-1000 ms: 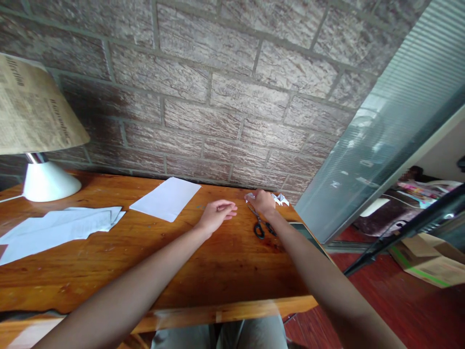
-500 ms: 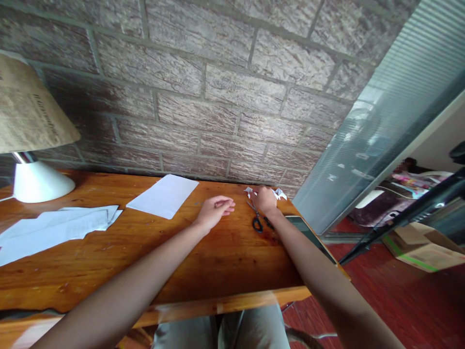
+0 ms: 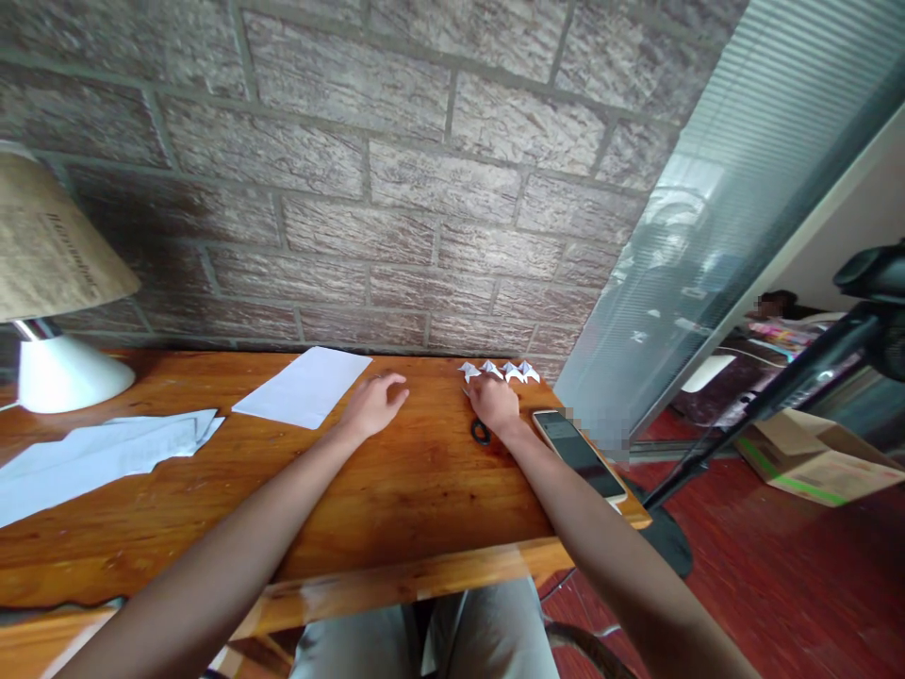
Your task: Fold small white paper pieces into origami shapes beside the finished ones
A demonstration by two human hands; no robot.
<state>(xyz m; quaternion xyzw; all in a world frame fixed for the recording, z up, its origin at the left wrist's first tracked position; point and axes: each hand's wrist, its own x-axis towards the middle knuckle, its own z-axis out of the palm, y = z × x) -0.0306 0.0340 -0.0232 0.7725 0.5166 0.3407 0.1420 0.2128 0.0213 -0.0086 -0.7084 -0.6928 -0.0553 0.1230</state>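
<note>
My left hand (image 3: 374,404) hovers just right of a blank white sheet of paper (image 3: 304,387), holding nothing. Its fingers are bent, with thumb and index finger apart. My right hand (image 3: 495,401) is back up, over a pair of scissors with a black handle loop (image 3: 481,432). Most of the scissors are covered by that hand, and its fingertips are hidden, so I cannot tell whether it grips them. Just beyond it, small folded white paper shapes (image 3: 524,372), several of them, stand in a row near the table's back edge.
A phone (image 3: 580,455) lies on the right end of the wooden table (image 3: 424,509). Printed papers (image 3: 106,453) and a lamp (image 3: 74,372) are at the left. Behind rises a brick wall (image 3: 318,226). A black stand (image 3: 749,405) and a cardboard box (image 3: 820,457) occupy the right.
My left hand has moved left towards the blank sheet. My right hand has drawn back from the folded paper shapes to over the scissors, leaving the row in view. The camera view has shifted right.
</note>
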